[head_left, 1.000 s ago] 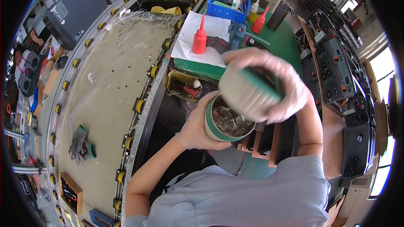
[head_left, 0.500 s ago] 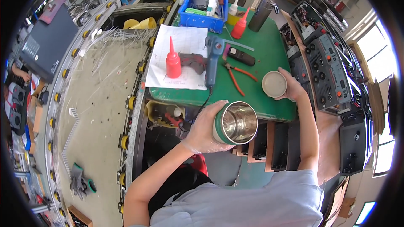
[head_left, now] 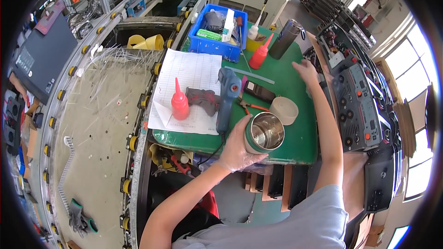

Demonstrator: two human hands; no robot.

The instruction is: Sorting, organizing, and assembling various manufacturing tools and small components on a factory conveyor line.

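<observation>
My left hand (head_left: 236, 150), in a thin clear glove, is wrapped round a steel-lined cup (head_left: 266, 133) with a green band. The cup's open mouth tilts toward me, above the near edge of the green table (head_left: 294, 145). Just behind it lies a round beige lid (head_left: 284, 110), apart from both hands. Out over the table's right side, my right hand (head_left: 305, 71) has its fingers apart and nothing in them. A dark thermos flask (head_left: 286, 40) with a carry loop stands beyond that hand.
A blue bin (head_left: 217, 46) of small items stands at the back. Nearer are red squeeze bottles (head_left: 179, 103), a heat gun (head_left: 227, 97), a black handheld device (head_left: 259, 91), orange-handled pliers (head_left: 251, 106) and a paper sheet (head_left: 194, 76). Black equipment (head_left: 353, 101) lines the right; a roller conveyor (head_left: 101, 124) runs left.
My right hand has let go of the lid, which now rests on the table, and moved farther away. My left hand still holds the cup. The view has shifted.
</observation>
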